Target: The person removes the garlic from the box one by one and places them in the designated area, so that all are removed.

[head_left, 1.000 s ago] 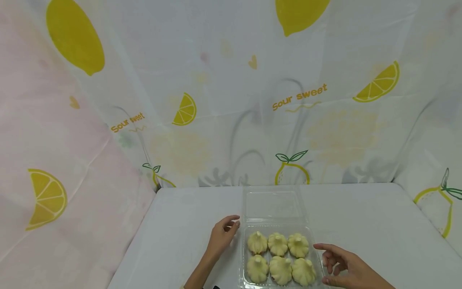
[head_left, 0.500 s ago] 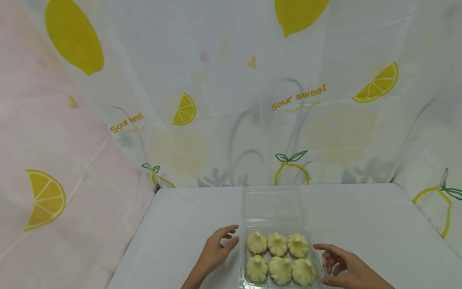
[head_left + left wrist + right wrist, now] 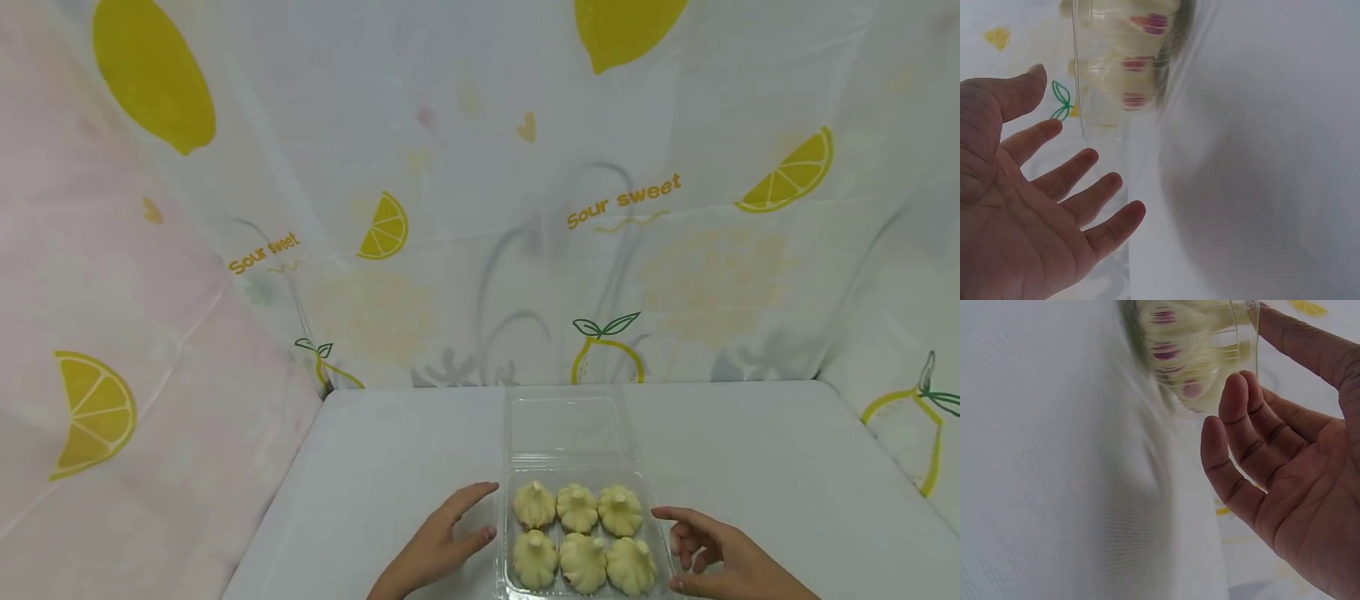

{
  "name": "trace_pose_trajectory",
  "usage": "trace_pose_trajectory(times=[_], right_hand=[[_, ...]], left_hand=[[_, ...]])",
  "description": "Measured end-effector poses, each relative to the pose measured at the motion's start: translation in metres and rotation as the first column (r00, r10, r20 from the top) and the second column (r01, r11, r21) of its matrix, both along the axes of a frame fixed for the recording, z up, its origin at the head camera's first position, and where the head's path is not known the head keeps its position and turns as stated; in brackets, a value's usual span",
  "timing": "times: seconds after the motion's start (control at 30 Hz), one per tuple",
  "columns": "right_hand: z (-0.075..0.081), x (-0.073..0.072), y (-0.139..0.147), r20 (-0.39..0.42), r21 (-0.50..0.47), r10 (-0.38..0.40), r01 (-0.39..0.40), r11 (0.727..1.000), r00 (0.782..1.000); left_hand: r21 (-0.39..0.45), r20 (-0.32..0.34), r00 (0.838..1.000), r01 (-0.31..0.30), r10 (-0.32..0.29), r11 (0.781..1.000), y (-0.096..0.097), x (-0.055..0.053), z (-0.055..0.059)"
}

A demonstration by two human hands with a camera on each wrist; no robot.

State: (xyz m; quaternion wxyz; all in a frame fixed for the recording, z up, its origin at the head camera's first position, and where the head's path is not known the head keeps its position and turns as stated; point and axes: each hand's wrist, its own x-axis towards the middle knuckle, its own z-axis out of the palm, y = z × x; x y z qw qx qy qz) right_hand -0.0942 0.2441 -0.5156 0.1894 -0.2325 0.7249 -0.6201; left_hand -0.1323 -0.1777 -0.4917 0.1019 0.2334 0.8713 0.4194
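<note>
Several pale garlic bulbs (image 3: 582, 562) with stubby stems sit in two rows inside a clear plastic box (image 3: 501, 533). Purple patches show low on the bulbs through the box wall in both wrist views. The box's clear lid (image 3: 567, 425) lies folded back, away from the body. Left of the box, my left hand (image 3: 431, 550) is spread with thumb and fingers apart, fingertips close to the side wall and nothing held. On the other side, my right hand (image 3: 723, 557) has loosely bent fingers, with its thumb (image 3: 1297, 339) and index fingertip right at the box's rim.
The box stands on a white-covered table (image 3: 397, 442). Behind it hangs a pale curtain (image 3: 450, 317) printed with lemons and lettering, and a pinkish one (image 3: 187, 417) closes off the left side.
My left hand has drawn back a little toward the body, and its thumb and fingers have spread wider. The right hand, box and bulbs have stayed in place.
</note>
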Motion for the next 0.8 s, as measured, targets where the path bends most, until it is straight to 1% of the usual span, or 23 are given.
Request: trace_pose_trajectory(times=[0.1, 0.17, 0.37, 0.47, 0.6, 0.67, 0.8], right_hand=[[-0.0001, -0.0001, -0.0002, -0.01, -0.005, 0.007, -0.007, 1.0, 1.0], [-0.0001, 0.0, -0.0004, -0.003, -0.012, 0.009, -0.009, 1.0, 1.0], [0.0, 0.0001, -0.0006, -0.007, -0.016, 0.009, -0.009, 1.0, 1.0], [0.0003, 0.0004, -0.0006, -0.022, -0.015, 0.007, -0.007, 1.0, 1.0], [0.0006, 0.001, -0.0006, -0.02, -0.027, 0.009, -0.01, 1.0, 1.0], [0.0003, 0.0011, -0.0005, -0.023, -0.034, 0.013, -0.013, 0.999, 1.0], [-0.0008, 0.0006, -0.0002, -0.043, -0.049, 0.028, -0.03, 0.998, 0.999]], left_hand=[[-0.009, 0.044, 0.998, 0.05, -0.049, 0.999, -0.0028, 0.0011, 0.0], [-0.007, 0.073, 0.994, 0.077, -0.077, 0.997, -0.0039, 0.0017, -0.0002], [0.0, 0.158, 0.979, 0.129, -0.128, 0.992, -0.0059, 0.0037, -0.0012], [0.012, 0.206, 0.966, 0.155, -0.154, 0.988, -0.007, 0.0048, -0.0022], [0.031, 0.271, 0.944, 0.185, -0.186, 0.982, -0.008, 0.0056, -0.0044], [0.034, 0.284, 0.938, 0.197, -0.198, 0.98, -0.0081, 0.0055, -0.0056], [0.029, 0.285, 0.935, 0.209, -0.209, 0.977, -0.0077, 0.0048, -0.0064]])
